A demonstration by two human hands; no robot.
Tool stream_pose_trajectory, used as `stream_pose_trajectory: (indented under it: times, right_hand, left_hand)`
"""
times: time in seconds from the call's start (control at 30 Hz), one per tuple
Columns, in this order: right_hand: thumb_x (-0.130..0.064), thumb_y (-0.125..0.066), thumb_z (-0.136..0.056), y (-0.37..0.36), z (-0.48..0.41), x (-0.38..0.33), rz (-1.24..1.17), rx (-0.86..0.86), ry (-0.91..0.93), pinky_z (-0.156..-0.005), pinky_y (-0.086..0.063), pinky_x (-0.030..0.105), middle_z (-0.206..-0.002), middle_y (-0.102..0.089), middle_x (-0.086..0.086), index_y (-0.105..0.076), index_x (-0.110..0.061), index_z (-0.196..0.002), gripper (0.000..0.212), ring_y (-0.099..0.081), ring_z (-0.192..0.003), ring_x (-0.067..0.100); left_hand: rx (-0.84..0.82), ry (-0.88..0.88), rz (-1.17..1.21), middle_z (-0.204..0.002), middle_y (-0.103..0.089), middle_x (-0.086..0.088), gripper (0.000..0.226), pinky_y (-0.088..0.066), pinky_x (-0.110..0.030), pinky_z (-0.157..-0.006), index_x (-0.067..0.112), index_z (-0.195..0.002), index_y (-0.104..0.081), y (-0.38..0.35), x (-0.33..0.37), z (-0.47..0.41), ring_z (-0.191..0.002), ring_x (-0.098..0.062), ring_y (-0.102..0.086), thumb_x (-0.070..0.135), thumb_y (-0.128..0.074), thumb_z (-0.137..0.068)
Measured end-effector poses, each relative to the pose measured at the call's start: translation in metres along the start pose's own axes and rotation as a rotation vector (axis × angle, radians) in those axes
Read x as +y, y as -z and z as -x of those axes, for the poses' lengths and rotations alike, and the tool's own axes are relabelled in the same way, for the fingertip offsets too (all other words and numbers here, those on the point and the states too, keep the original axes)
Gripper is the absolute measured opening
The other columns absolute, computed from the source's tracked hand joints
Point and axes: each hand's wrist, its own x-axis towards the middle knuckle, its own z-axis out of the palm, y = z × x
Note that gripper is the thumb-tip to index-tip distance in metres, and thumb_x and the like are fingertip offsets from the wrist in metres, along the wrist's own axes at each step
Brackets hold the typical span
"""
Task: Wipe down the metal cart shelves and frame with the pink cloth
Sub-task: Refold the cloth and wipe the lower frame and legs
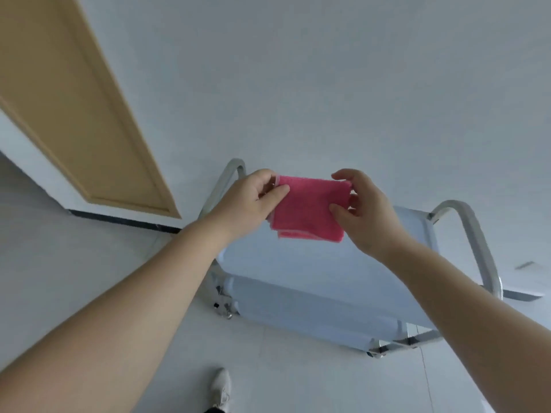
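Observation:
A folded pink cloth (308,207) hangs in the air between both hands, above the metal cart. My left hand (249,201) pinches its left edge between thumb and fingers. My right hand (365,208) pinches its right edge the same way. The metal cart (313,269) stands below against the white wall, with a flat top shelf, a lower shelf (298,311) and a curved tubular handle at each end (226,180) (474,234). The cloth does not touch the cart.
A tan wooden door (74,108) is in the wall at the left, with a dark baseboard (125,220) beside it. The floor is pale tile. My white shoe (220,389) shows at the bottom, a step from the cart's caster wheel (222,305).

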Motion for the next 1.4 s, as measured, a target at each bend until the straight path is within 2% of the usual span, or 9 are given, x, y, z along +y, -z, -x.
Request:
stream_pose_trajectory:
  times: [0.17,0.3,0.4,0.53,0.67,0.83,1.1,1.27,1.4]
  right_hand:
    - [-0.004,-0.055,-0.086,-0.050,0.005,-0.002,-0.002,-0.255,0.107,-0.065,-0.048,0.027,-0.090,-0.057,0.000,-0.048,-0.027,-0.121,0.042,-0.057,-0.077,0.018]
    - [-0.001,-0.056,-0.086,-0.093,0.018,-0.006,-0.046,-0.374,0.142,-0.063,-0.044,0.024,-0.099,-0.056,0.001,-0.044,-0.028,-0.111,0.038,-0.057,-0.075,0.015]
    - [0.000,-0.057,-0.086,-0.123,0.034,-0.002,-0.064,-0.406,0.144,-0.060,-0.044,0.019,-0.097,-0.053,-0.007,-0.041,-0.027,-0.105,0.037,-0.057,-0.075,0.013]
    - [0.002,-0.059,-0.085,-0.164,0.055,0.014,-0.001,-0.433,0.169,-0.062,-0.041,0.014,-0.092,-0.052,-0.007,-0.045,-0.022,-0.095,0.030,-0.055,-0.077,0.017]
    - [0.009,-0.060,-0.081,-0.210,0.073,0.043,0.010,-0.428,0.262,-0.070,-0.040,0.004,-0.092,-0.049,-0.013,-0.056,-0.018,-0.087,0.028,-0.053,-0.081,-0.003]
    - [0.008,-0.059,-0.083,-0.270,0.093,0.104,-0.006,-0.498,0.189,-0.071,-0.041,0.002,-0.095,-0.049,-0.015,-0.064,-0.011,-0.094,0.023,-0.053,-0.086,-0.010]
    - [0.000,-0.066,-0.082,-0.356,0.116,0.232,0.109,-0.637,0.181,-0.073,-0.044,0.007,-0.108,-0.048,-0.006,-0.063,-0.011,-0.109,0.029,-0.053,-0.081,0.003]
    - [-0.002,-0.070,-0.079,-0.409,0.143,0.334,0.170,-0.656,0.123,-0.080,-0.050,0.026,-0.114,-0.048,-0.002,-0.060,-0.011,-0.114,0.038,-0.056,-0.085,0.015]
    - [-0.001,-0.069,-0.079,-0.464,0.152,0.410,0.208,-0.613,0.124,-0.082,-0.049,0.025,-0.115,-0.047,0.000,-0.060,-0.010,-0.114,0.037,-0.055,-0.086,0.014]
  left_hand:
    - [0.257,0.116,-0.053,-0.064,-0.056,-0.001,0.017,-0.045,-0.036,-0.058,0.029,-0.082,-0.056,0.010,-0.023,0.067,-0.057,-0.015,-0.053,0.034,-0.048,-0.096]
    - [0.323,0.244,-0.041,-0.084,-0.064,-0.019,0.022,-0.053,-0.055,-0.068,0.027,-0.092,-0.059,0.020,-0.056,0.113,-0.077,-0.039,-0.062,0.045,-0.047,-0.090]
    - [0.353,0.289,-0.035,-0.083,-0.067,-0.010,0.009,-0.054,-0.053,-0.069,0.033,-0.093,-0.057,0.020,-0.082,0.141,-0.078,-0.031,-0.066,0.033,-0.049,-0.095]
    - [0.401,0.337,-0.072,-0.067,-0.059,0.007,0.017,-0.054,-0.048,-0.067,0.036,-0.084,-0.053,0.017,-0.121,0.168,-0.062,-0.015,-0.060,0.024,-0.050,-0.096]
    - [0.400,0.397,-0.034,-0.081,-0.066,-0.012,0.017,-0.054,-0.051,-0.066,0.017,-0.098,-0.058,0.005,-0.180,0.189,-0.074,-0.031,-0.065,0.031,-0.050,-0.094]
    - [0.423,0.473,0.008,-0.080,-0.064,-0.017,0.014,-0.053,-0.052,-0.064,0.015,-0.099,-0.058,-0.030,-0.258,0.215,-0.073,-0.038,-0.063,0.027,-0.052,-0.094]
    - [0.493,0.617,0.079,-0.080,-0.064,0.003,0.010,-0.054,-0.045,-0.073,0.017,-0.098,-0.059,-0.121,-0.390,0.231,-0.076,-0.020,-0.065,0.024,-0.053,-0.095]
    - [0.487,0.625,0.133,-0.078,-0.061,0.011,0.005,-0.046,-0.025,-0.065,0.022,-0.096,-0.058,-0.195,-0.486,0.236,-0.069,-0.009,-0.059,0.023,-0.054,-0.094]
    - [0.460,0.632,0.145,-0.085,-0.062,0.009,0.012,-0.043,-0.011,-0.057,0.026,-0.099,-0.055,-0.236,-0.570,0.231,-0.071,-0.008,-0.060,0.018,-0.058,-0.091]
